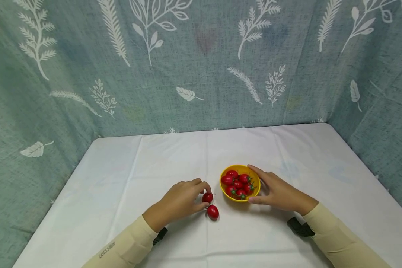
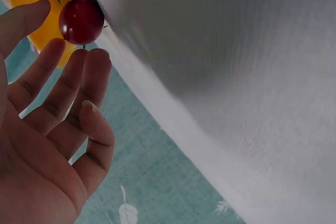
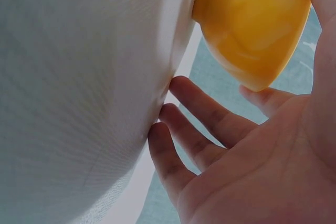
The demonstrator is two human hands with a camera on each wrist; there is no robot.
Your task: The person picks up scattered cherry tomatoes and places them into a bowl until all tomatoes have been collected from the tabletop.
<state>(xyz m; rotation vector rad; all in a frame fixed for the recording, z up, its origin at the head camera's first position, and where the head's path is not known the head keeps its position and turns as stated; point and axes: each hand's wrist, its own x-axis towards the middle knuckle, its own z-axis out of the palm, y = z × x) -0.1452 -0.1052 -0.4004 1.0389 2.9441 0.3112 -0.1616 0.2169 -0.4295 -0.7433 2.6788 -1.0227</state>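
Two loose red cherry tomatoes lie on the white cloth: one tomato (image 1: 207, 197) sits between the thumb and bent forefinger of my left hand (image 1: 184, 199), and the other tomato (image 1: 213, 212) is just nearer to me. In the left wrist view, the fingertips reach right up beside a tomato (image 2: 82, 20), with a gap showing between thumb and fingers. My right hand (image 1: 276, 190) holds a yellow bowl (image 1: 223, 192) from its right side, thumb at the near rim and forefinger at the far rim. Its other fingers (image 3: 170, 156) are spread, their tips at the cloth. Several red tomatoes (image 1: 238, 184) with green stems fill the bowl.
A white cloth (image 1: 167, 156) covers the table. Green-blue curtains (image 1: 201, 74) with white leaf prints stand behind the table and along its sides. Black wrist straps (image 1: 300, 227) show under the cream sleeves.
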